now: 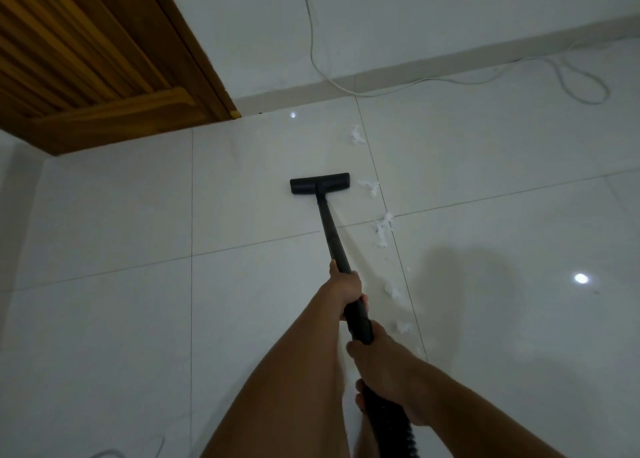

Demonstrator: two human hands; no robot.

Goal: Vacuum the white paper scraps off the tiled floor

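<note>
At frame centre, the left grip and right grip both clasp the wand, spaced likely for leverage, its head just left of the paper scraps.

This looks like a room in a home. The tiled floor is laid in large, glossy pale squares with thin dark joints, and a bright spot of reflected light shines on it near the right edge. At the floor's far left corner stands a wooden door with slatted panels in a brown frame. A plain white wall meets the floor's far edge along a low skirting. A white cable drops down the wall and loops loose along that edge. The black vacuum wand with its flat floor head is a household cleaner.
</note>
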